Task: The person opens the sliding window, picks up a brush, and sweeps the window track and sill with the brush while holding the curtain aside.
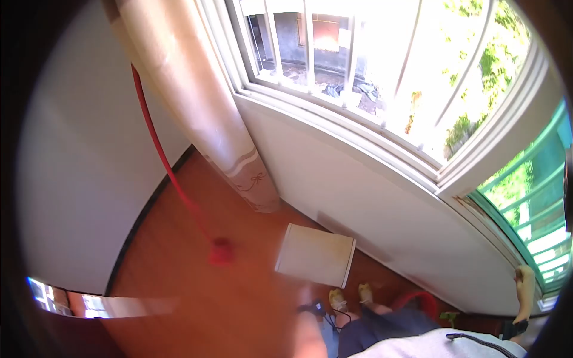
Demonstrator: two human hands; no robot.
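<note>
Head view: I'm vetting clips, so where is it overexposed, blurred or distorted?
In the head view, the window is largely washed out by daylight; in that view, the left hand and the lower end of the red pole look smeared; also in that view, the dark baseboard looks bowed.

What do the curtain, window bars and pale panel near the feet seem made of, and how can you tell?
Curtain: cloth with a soft sheen, hanging in folds. Window bars: probably painted metal, being slim, straight and pale. Pale panel: perhaps laminate or painted wood, matt; flat, with edge strips, but no clear grain.
</note>
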